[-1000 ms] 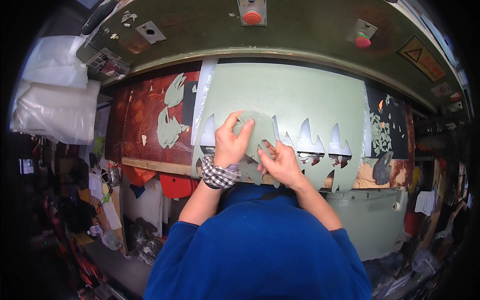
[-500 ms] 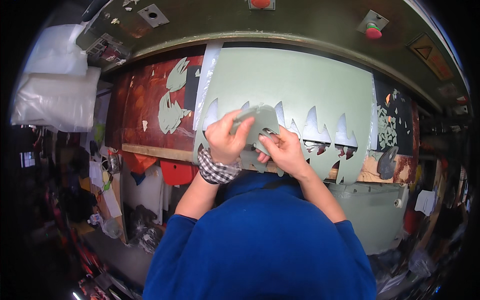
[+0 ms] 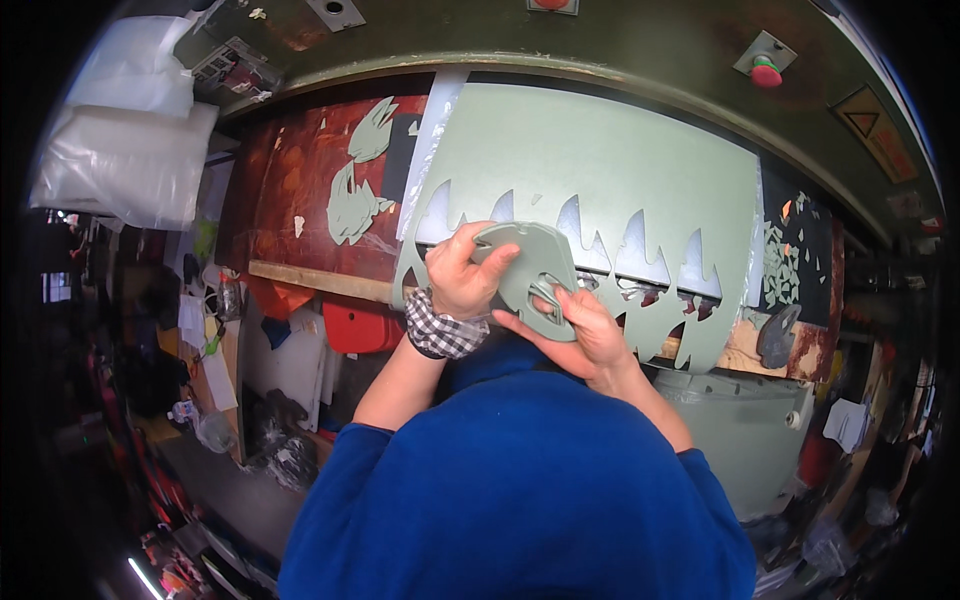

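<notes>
Above sheet (image 3: 610,150), green piece (image 3: 538,254), newly turned

Left hand (image 3: 462,272), right hand (image 3: 597,342), both holding green piece (image 3: 530,262), perhaps layered

Short-sleeved blue top (image 3: 520,480) — black-and-white checked gathered band (image 3: 450,333) by left hand (image 3: 465,268), thin dark band (image 3: 424,349) beside it.

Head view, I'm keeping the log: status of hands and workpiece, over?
Left hand and right hand holding cut green material. Material over notched green sheet. Nothing seen blocking either hand.
</notes>
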Motion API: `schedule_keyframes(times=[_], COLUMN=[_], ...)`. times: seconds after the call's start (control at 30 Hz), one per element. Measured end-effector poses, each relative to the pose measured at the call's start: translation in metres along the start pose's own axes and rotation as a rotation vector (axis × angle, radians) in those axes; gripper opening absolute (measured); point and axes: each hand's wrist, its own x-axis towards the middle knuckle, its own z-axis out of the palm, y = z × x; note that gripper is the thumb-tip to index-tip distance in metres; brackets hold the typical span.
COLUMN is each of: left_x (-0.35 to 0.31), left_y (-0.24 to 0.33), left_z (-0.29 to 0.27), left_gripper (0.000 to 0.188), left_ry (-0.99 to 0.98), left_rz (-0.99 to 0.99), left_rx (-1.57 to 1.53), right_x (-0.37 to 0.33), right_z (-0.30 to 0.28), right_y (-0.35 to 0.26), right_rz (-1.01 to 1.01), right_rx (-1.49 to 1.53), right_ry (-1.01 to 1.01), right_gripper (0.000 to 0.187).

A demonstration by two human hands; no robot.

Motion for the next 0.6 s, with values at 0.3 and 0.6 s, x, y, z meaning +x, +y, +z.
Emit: schedule_keyframes(times=[0.3, 0.6], left_x=[-0.005, -0.018], left_y=[0.010, 0.018], left_z=[0.000, -0.015], left_gripper=[0.019, 0.018], left_ry=[-0.139, -0.077], left_rz=[-0.245, -0.420], left_rx=[-0.006, -0.009], right_x=[0.003, 0.009], right_z=[-0.007, 0.000], right_y=[-0.001, 0.004], right_rz=[0.039, -0.637], right_rx=[-0.417, -1.618], right_ry=[0.131, 0.572], right_gripper=[0.034, 0.034])
